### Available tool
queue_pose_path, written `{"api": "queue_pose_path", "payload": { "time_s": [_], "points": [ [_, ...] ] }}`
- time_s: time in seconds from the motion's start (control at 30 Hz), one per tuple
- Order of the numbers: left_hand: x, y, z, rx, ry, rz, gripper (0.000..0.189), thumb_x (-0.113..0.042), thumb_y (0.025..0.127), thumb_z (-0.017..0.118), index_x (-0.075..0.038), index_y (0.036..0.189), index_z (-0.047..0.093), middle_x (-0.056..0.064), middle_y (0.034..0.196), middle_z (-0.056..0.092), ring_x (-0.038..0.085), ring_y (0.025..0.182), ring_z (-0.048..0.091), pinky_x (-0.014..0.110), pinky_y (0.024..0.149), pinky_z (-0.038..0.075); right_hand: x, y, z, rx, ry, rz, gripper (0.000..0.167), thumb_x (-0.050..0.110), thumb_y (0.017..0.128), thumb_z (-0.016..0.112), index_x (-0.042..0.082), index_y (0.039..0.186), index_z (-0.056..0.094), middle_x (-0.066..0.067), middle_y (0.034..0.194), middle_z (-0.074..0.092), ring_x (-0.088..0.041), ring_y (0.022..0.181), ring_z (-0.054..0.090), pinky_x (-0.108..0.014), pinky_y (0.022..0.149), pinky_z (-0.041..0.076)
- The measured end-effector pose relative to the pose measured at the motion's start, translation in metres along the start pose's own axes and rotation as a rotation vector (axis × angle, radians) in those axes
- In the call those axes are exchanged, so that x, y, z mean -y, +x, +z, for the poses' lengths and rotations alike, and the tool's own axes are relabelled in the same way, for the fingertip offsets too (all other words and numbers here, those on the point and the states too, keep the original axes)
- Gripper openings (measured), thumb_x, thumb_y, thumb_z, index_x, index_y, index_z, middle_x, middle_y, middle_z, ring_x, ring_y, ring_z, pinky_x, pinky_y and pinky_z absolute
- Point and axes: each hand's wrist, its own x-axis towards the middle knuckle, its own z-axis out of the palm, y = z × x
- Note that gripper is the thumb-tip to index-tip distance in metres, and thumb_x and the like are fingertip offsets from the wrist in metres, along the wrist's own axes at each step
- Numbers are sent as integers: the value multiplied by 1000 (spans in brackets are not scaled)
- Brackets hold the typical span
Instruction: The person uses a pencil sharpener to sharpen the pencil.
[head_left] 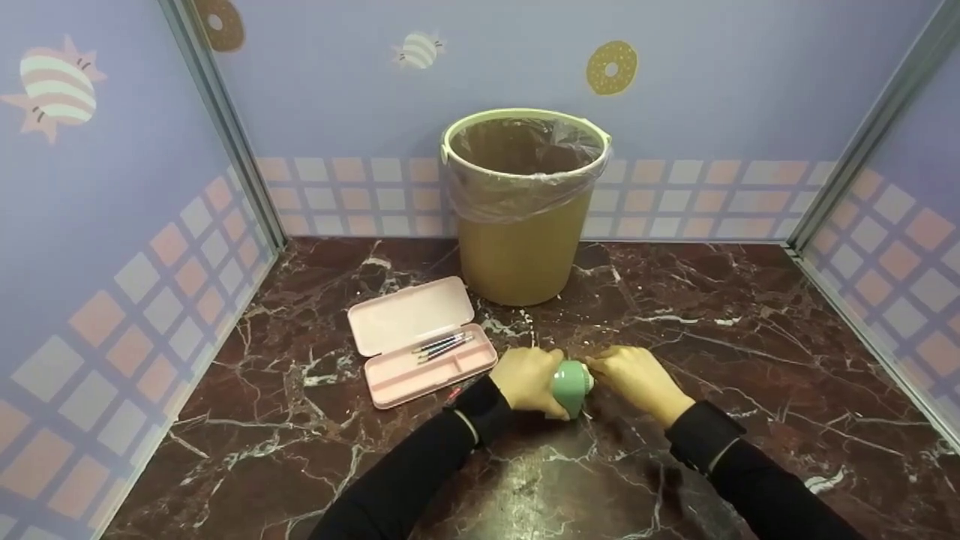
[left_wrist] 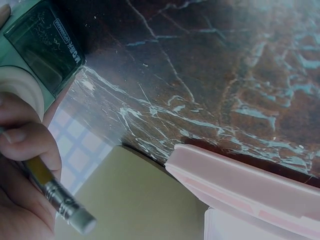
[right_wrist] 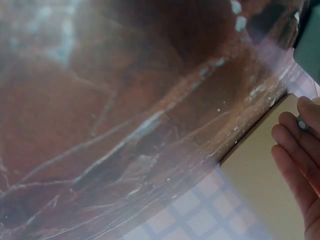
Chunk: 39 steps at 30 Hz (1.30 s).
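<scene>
My left hand (head_left: pixel 527 377) grips a green pencil sharpener (head_left: pixel 570 386) low over the dark marbled table. In the left wrist view, its see-through shavings drawer (left_wrist: pixel 45 45) holds some bits. A pencil (left_wrist: pixel 62 200) passes under the left fingers at the sharpener's pale round face, its eraser end sticking out. My right hand (head_left: pixel 637 379) is at the sharpener's right side, fingers curled at the crank. In the right wrist view a small grey end (right_wrist: pixel 302 123), seemingly the crank's knob, shows between those fingers; most of the crank is hidden.
Left of the hands lies an open pink pencil case (head_left: pixel 409 394) with several pencils (head_left: pixel 444 346) inside. A tan waste bin (head_left: pixel 517 259) with a clear liner stands behind, near the patterned back wall. A small red thing (head_left: pixel 455 392) lies by the case.
</scene>
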Motion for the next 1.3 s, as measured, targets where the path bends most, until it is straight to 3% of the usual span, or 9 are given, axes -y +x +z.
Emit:
{"api": "queue_pose_path", "payload": {
  "time_s": [0.27, 0.53, 0.97, 1.3],
  "points": [
    [0, -1, -1, -2, -34, -4, 66, -57, 60, 93, -14, 101, 64, 1, 89, 74, 21, 75, 70, 36, 65, 57, 6, -6, 4, 29, -57, -25, 5, 8, 83, 77, 11, 82, 73, -4, 77, 76, -24, 62, 68, -40, 56, 55],
    [-2, -2, -1, -14, -26, -25, 65, -57, 60, 92, -14, 101, 65, 1, 88, 74, 20, 74, 69, 36, 63, 56, 11, -13, 2, 65, -33, -59, 20, 9, 79, 80, 12, 66, 66, 1, 63, 68, -19, 56, 63, -37, 54, 52],
    [-3, -3, 0, -6, -33, -63, 64, -58, 59, 92, -15, 99, 66, 0, 86, 73, 18, 73, 68, 34, 61, 54, 22, -27, -7, 118, 60, -91, 9, 16, 82, 82, 15, 78, 74, 2, 73, 74, -14, 62, 67, -33, 60, 56],
    [-3, -3, -3, -1, -20, -78, 65, -59, 59, 92, -16, 100, 66, 0, 88, 74, 18, 76, 69, 35, 62, 54, 25, -31, -20, 83, 44, -144, 11, 13, 77, 85, 16, 81, 75, 4, 68, 67, -9, 58, 61, -29, 54, 51]
  ]
}}
